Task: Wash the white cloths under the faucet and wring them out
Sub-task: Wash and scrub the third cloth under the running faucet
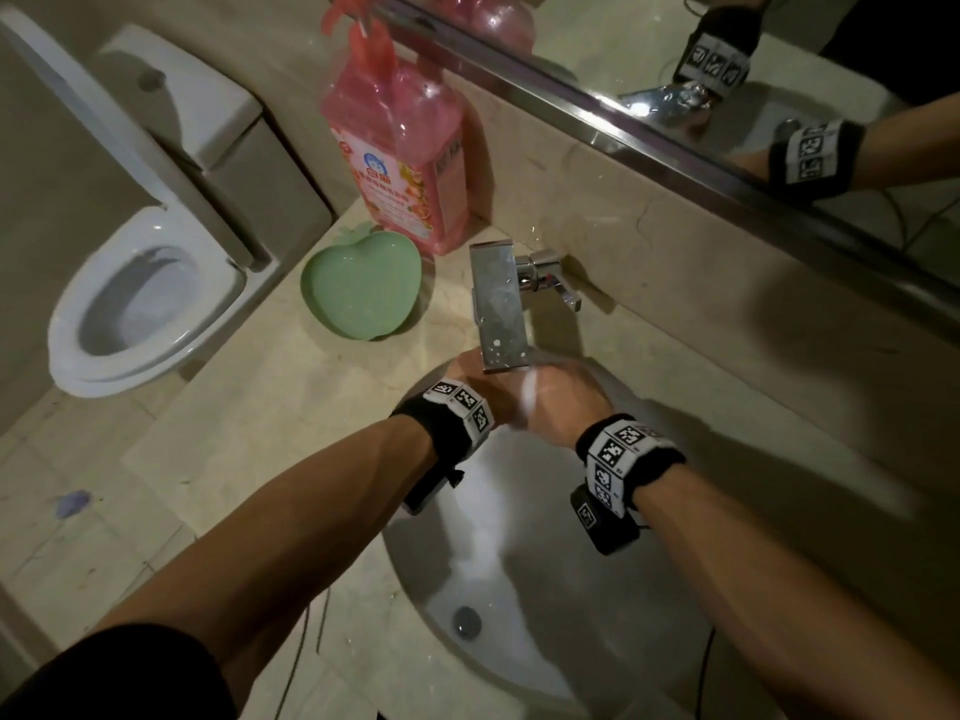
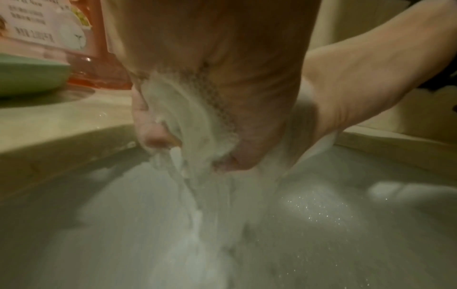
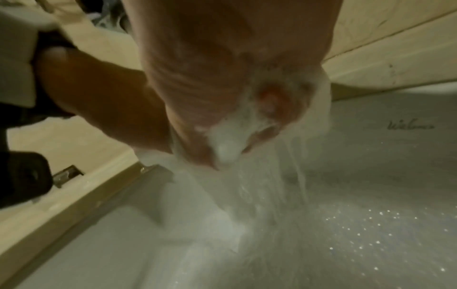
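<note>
Both hands, left hand [image 1: 480,387] and right hand [image 1: 563,402], clench the soaked white cloth [image 2: 195,121] under the faucet [image 1: 501,304]; limp, heavy with water, slippery, best gripped bunched at each end.

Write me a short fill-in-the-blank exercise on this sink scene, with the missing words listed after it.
1. Both hands hold a wet white cloth under the ____.
2. The left hand and right hand work above the ____.
3. The apple-shaped dish on the counter is ____ in colour.
4. Behind the dish stands a ____ bottle of liquid.

Missing words: faucet; sink; green; pink
</note>
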The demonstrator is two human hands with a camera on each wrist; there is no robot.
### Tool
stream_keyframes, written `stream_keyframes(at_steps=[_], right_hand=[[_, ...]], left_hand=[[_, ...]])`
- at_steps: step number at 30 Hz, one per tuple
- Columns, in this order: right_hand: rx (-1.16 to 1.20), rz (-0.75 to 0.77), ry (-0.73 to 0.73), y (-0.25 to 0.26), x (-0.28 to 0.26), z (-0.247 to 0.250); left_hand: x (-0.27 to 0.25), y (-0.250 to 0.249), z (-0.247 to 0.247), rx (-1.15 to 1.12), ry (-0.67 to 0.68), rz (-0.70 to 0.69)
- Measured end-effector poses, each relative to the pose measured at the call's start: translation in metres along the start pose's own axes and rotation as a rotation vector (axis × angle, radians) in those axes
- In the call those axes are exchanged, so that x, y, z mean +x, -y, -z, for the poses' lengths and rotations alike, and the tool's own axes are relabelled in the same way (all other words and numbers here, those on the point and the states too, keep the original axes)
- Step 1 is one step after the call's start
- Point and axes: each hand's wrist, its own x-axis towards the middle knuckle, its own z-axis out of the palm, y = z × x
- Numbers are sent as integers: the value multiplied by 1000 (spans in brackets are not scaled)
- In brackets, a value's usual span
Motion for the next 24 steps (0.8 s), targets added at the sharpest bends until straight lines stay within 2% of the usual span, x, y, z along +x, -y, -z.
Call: stream_keyframes(at_steps=[4, 6, 10, 12, 14, 16, 17, 19, 21, 24], right_hand=[[-93, 18, -122, -4, 3, -10], [-64, 17, -109, -6, 5, -10], [52, 30, -43, -17, 13, -8], [248, 0, -69, -28, 14, -4], [611, -72, -20, -39, 13, 1], [919, -174, 70, -46, 10, 4], [1013, -215, 80, -46, 8, 3], [1113, -247, 26, -36, 5, 0], [1156, -285, -71, -21, 3, -5], [1298, -332, -180, -5, 3, -16]], left_hand=[[2, 3, -7, 16, -7, -41], [2, 6, -10, 25, -34, -81], [3, 19, -3, -93, 6, -129], [-3, 28, 1, -246, 83, -149], [-11, 40, -3, -431, 163, -85], [-15, 47, -10, -428, 171, -28], [-16, 53, -14, -439, 136, -42], [-24, 53, -14, -637, 126, -47], [-30, 52, -14, -794, 106, -122], [-39, 54, -12, -841, 58, -97]])
